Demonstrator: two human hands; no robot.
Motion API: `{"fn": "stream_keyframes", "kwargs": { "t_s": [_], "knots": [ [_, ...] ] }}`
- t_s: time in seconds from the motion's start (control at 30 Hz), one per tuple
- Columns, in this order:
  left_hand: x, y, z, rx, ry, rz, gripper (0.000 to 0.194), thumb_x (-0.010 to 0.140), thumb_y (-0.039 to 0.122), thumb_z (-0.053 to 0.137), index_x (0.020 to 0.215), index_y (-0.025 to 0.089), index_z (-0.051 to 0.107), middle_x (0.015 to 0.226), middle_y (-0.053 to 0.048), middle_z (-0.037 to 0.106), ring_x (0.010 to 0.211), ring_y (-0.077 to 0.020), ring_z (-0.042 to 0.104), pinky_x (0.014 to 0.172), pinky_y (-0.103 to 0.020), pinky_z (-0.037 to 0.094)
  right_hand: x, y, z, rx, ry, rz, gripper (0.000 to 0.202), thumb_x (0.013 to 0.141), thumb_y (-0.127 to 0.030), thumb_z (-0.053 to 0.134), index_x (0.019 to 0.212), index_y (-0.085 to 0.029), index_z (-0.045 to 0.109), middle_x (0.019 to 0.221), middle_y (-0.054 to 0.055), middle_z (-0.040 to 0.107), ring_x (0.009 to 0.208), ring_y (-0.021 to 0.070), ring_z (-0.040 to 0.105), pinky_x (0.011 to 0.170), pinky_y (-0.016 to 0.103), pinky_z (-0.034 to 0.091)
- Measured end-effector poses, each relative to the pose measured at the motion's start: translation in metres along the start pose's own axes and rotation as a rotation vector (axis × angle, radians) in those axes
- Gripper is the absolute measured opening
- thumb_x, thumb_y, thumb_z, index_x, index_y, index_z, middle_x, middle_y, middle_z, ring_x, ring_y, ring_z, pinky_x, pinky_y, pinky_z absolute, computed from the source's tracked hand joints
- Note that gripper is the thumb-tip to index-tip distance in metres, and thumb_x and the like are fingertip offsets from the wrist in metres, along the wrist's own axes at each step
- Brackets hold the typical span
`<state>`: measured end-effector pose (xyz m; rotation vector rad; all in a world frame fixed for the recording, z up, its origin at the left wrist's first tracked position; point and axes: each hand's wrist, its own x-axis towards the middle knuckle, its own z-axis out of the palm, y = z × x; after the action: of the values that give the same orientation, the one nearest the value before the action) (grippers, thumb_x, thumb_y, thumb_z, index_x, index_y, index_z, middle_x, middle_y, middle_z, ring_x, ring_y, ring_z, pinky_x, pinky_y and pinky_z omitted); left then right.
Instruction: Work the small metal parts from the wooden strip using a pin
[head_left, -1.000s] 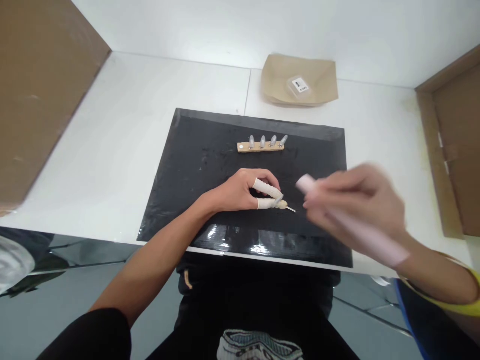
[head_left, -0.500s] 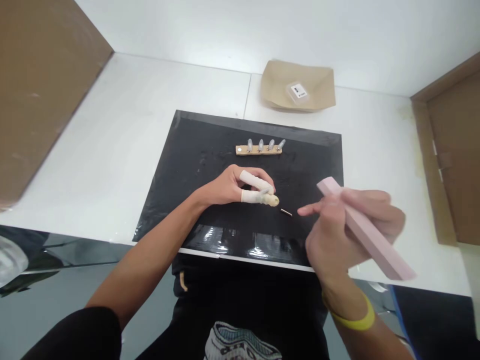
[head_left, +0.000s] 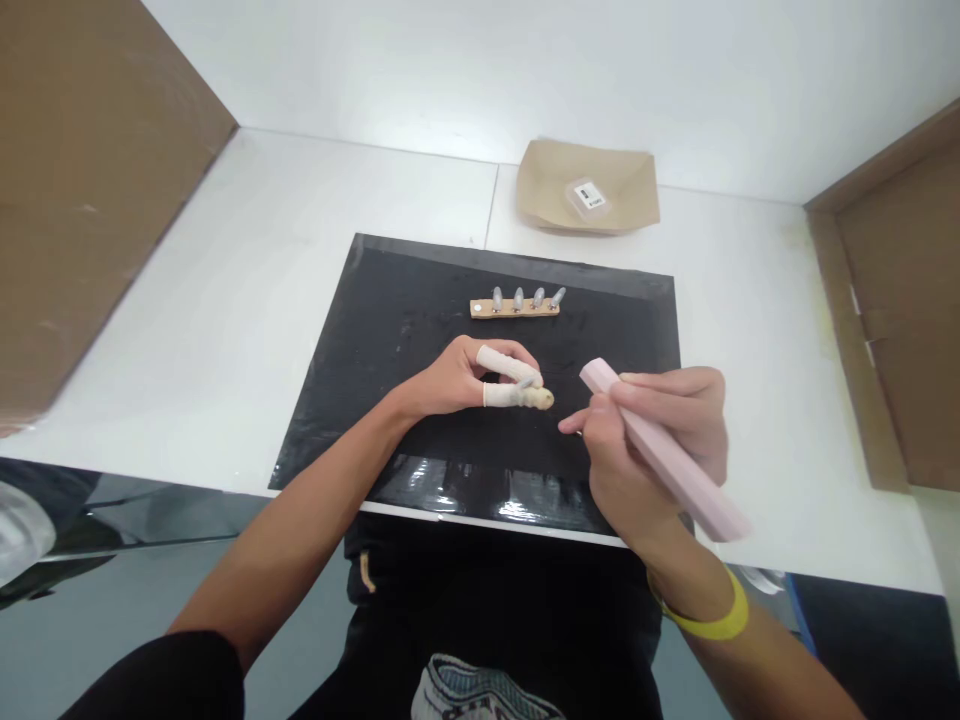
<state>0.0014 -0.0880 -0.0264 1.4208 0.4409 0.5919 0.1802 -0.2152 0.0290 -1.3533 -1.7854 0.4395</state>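
Note:
My left hand [head_left: 450,378] is over the black mat [head_left: 352,320], with white finger cots on its thumb and index finger. Between those covered fingertips sits a small grey false nail tip [head_left: 524,383], pinched. My right hand [head_left: 637,470] grips a long pink nail buffer block [head_left: 667,462], slanted with its upper end toward the left hand. One finger of the right hand reaches down to the mat, where a short metal rod [head_left: 579,432] is almost wholly hidden. Behind the hands, a strip [head_left: 487,311] carries several upright grey nail tips [head_left: 518,298].
A brown paper tray [head_left: 544,210] at the back holds a small clear box [head_left: 589,199] with a label. Brown cardboard panels [head_left: 82,190] stand at the left and right sides. The white table's front edge runs just before my lap.
My right hand has moved left with the buffer block, closer to my left hand, and now mostly covers the metal rod. My left hand still pinches the nail tip.

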Motion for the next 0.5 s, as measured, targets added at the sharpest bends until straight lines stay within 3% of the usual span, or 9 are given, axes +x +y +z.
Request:
{"fn": "stream_keyframes", "kwargs": {
  "t_s": [0.03, 0.1, 0.17, 0.3, 0.4, 0.5],
  "knots": [
    [0.0, -0.001, 0.003, 0.052, 0.053, 0.041, 0.017, 0.081, 0.033, 0.086, 0.09, 0.019, 0.085, 0.098, -0.008, 0.075, 0.081, -0.0147, 0.067, 0.071, -0.027, 0.055, 0.003, 0.001, -0.003, -0.013, 0.008, -0.046, 0.031, 0.098, -0.02, 0.058, 0.067, -0.024, 0.059, 0.058, -0.002, 0.055, 0.053, 0.0143, 0.062, 0.048, 0.027, 0.055],
    [0.002, -0.005, 0.009, 0.197, 0.161, 0.137, 0.015, 0.083, 0.033, 0.084, 0.088, 0.019, 0.084, 0.095, -0.007, 0.074, 0.075, -0.0118, 0.062, 0.064, -0.024, 0.05, 0.009, 0.003, -0.011, -0.007, -0.116, -0.166, 0.044, 0.102, -0.031, 0.057, 0.059, -0.023, 0.055, 0.05, -0.006, 0.049, 0.043, 0.0101, 0.052, 0.04, 0.022, 0.048],
    [0.003, -0.009, 0.015, 0.363, 0.222, 0.228, 0.014, 0.086, 0.032, 0.08, 0.088, 0.018, 0.084, 0.093, -0.007, 0.074, 0.071, -0.0104, 0.06, 0.06, -0.024, 0.047, 0.013, 0.004, -0.02, -0.006, -0.218, -0.222, 0.047, 0.104, -0.043, 0.059, 0.063, -0.02, 0.059, 0.053, -0.007, 0.052, 0.042, 0.0075, 0.05, 0.039, 0.02, 0.046],
    [0.004, -0.016, 0.021, 0.616, 0.238, 0.369, 0.011, 0.09, 0.026, 0.074, 0.094, 0.02, 0.083, 0.096, -0.007, 0.074, 0.07, -0.01, 0.061, 0.061, -0.023, 0.048, 0.016, 0.011, -0.032, -0.054, -0.202, -0.26, 0.031, 0.105, -0.042, 0.062, 0.088, -0.015, 0.066, 0.071, -0.004, 0.064, 0.051, 0.0053, 0.055, 0.047, 0.017, 0.05],
    [0.003, -0.019, 0.022, 0.725, 0.246, 0.401, 0.013, 0.093, 0.025, 0.071, 0.097, 0.019, 0.082, 0.098, -0.008, 0.074, 0.07, -0.0099, 0.061, 0.06, -0.023, 0.048, 0.017, 0.019, -0.037, -0.059, -0.236, -0.275, 0.038, 0.105, -0.044, 0.06, 0.082, -0.014, 0.065, 0.065, -0.006, 0.06, 0.047, 0.0041, 0.052, 0.046, 0.016, 0.048],
    [0.002, -0.019, 0.022, 0.772, 0.223, 0.41, 0.016, 0.095, 0.027, 0.069, 0.098, 0.019, 0.082, 0.1, -0.009, 0.074, 0.069, -0.01, 0.062, 0.061, -0.023, 0.049, 0.018, 0.026, -0.037, -0.091, -0.195, -0.19, 0.036, 0.105, -0.043, 0.06, 0.084, -0.013, 0.066, 0.067, -0.006, 0.061, 0.048, 0.0046, 0.053, 0.045, 0.017, 0.048]
  ]
}}
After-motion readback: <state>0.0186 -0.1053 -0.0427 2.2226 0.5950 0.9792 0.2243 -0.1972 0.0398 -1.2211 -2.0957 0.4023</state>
